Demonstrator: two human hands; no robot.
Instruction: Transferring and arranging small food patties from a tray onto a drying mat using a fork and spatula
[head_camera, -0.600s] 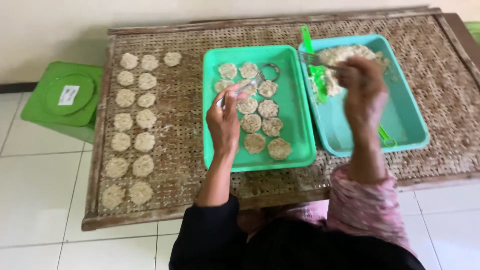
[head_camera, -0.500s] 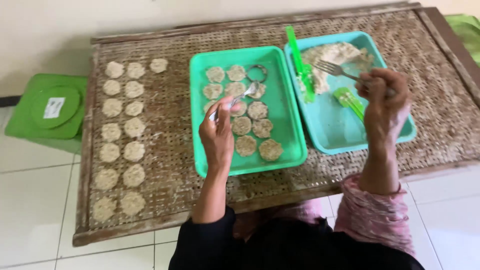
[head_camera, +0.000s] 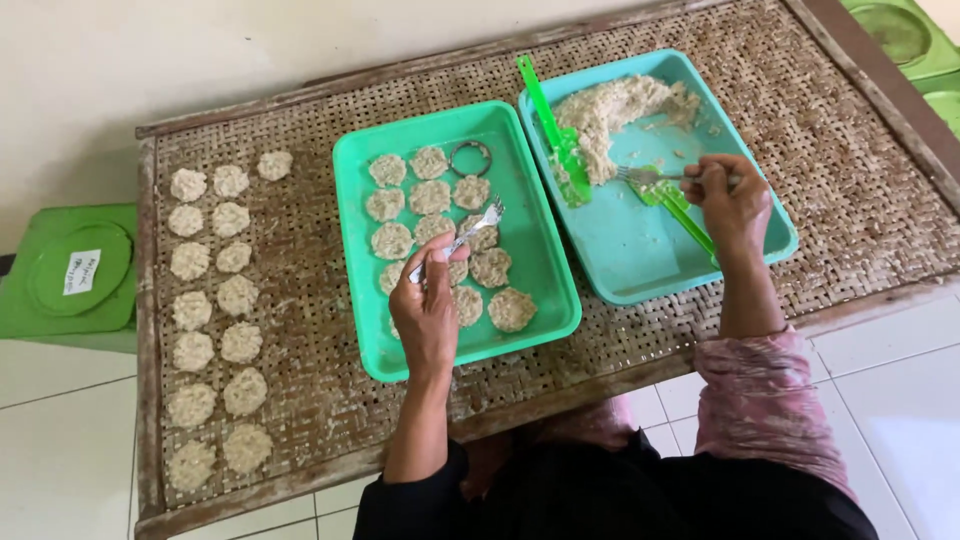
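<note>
Forks are held in both hands above a woven rattan tabletop (head_camera: 300, 300). The left hand (head_camera: 425, 310) is closed, fingers together, on the handle of a metal fork (head_camera: 462, 238), whose tines are laid over the flattened dough rounds (head_camera: 430, 197) set in rows in the green tray (head_camera: 540, 290). A small metal ring (head_camera: 469, 158) is seen near that tray's far edge. The right hand (head_camera: 733, 200) is clamped on a second fork (head_camera: 650, 176), its tines pointed at the heap of pale dough (head_camera: 610, 110) in the turquoise tray (head_camera: 640, 260). Two green plastic utensils (head_camera: 548, 115) are rested in that tray. Two columns of finished rounds (head_camera: 210, 320) are laid on the mat at left. A green lidded container (head_camera: 70, 270) bearing a small white rectangular label (head_camera: 82, 271) is placed beside the table's left edge.
</note>
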